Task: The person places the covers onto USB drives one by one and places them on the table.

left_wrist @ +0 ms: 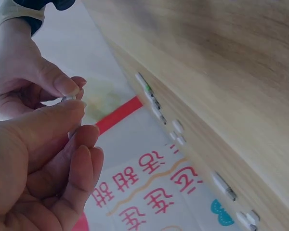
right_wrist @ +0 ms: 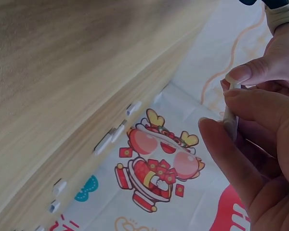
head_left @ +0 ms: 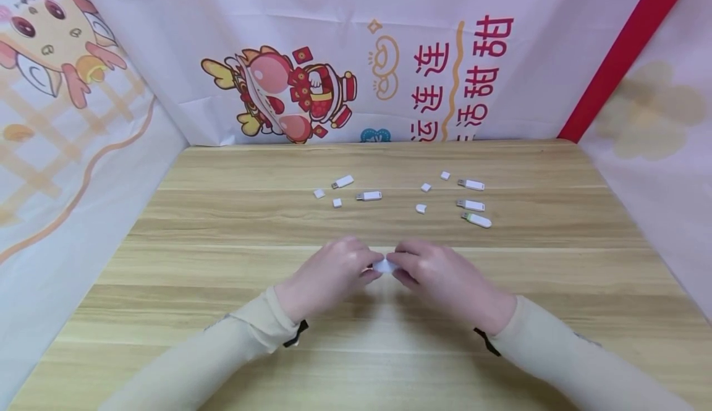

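Observation:
Near the middle of the table, both hands meet at a small white USB stick (head_left: 385,266), mostly hidden behind fingers. The left hand (head_left: 336,269) pinches its left end between thumb and fingers. From the other side, the right hand (head_left: 442,275) pinches the right end. In the right wrist view, the white body of the stick (right_wrist: 230,115) shows between the right thumb and fingers, with the left fingertips touching its far end. Only a sliver of the stick (left_wrist: 71,97) shows in the left wrist view. Whether a cap sits on it, I cannot tell.
Beyond the hands lie uncapped white USB sticks (head_left: 369,196) with loose caps (head_left: 337,203) on the left. To the right are several more sticks (head_left: 471,205), one with a green band (head_left: 476,220), and caps (head_left: 426,187). Printed cloth (head_left: 334,15) walls the wooden table (head_left: 222,213).

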`<state>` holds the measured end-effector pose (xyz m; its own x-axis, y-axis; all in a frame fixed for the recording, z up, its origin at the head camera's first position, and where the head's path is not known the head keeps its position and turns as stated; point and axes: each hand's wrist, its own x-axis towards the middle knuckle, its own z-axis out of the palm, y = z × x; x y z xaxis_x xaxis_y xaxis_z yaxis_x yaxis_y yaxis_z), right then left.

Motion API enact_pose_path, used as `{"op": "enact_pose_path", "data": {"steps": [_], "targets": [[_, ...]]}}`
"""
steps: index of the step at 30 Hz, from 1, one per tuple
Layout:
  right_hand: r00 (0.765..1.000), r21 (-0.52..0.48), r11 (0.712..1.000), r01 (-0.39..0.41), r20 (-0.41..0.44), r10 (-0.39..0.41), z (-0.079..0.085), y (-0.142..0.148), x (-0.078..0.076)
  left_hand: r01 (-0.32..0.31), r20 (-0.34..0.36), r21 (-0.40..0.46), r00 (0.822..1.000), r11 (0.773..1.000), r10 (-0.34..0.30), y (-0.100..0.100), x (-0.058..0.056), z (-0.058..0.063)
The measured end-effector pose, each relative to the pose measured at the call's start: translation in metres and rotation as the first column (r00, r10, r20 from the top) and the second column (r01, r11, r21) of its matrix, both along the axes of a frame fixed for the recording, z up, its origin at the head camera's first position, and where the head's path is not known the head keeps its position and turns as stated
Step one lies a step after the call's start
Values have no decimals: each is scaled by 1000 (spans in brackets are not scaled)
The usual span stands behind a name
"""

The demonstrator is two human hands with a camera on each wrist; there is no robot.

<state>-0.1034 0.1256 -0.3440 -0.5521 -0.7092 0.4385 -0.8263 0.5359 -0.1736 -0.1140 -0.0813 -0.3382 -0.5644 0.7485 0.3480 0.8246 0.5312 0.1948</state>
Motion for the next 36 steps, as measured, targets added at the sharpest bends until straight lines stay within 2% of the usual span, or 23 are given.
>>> {"op": "enact_pose_path", "data": {"steps": [5,8,14,19,26,32,36], "targets": [[995,16,1000,12,94,-14,-4,0,-17,-42,132,-35,990,999,46,5,-17,-3],[989,35,999,16,144,-21,-6,-1,-30,-51,190,-64,980,997,62,9,-32,-6],[964,133,990,51,251,-83,-13,-3,-60,-58,251,-128,964,990,89,16,-65,-19],[938,190,981,48,330,-110,-21,-6,-82,-59,284,-173,953,983,108,15,-86,-30],[931,192,981,12,356,-81,-34,-16,-102,-72,322,-233,935,970,147,9,-100,-36],[918,222,975,18,383,-104,-38,-27,-110,-76,334,-261,928,962,164,2,-107,-40],[917,249,968,14,383,-111,-39,-31,-114,-81,365,-259,915,963,175,-1,-110,-41]]}}
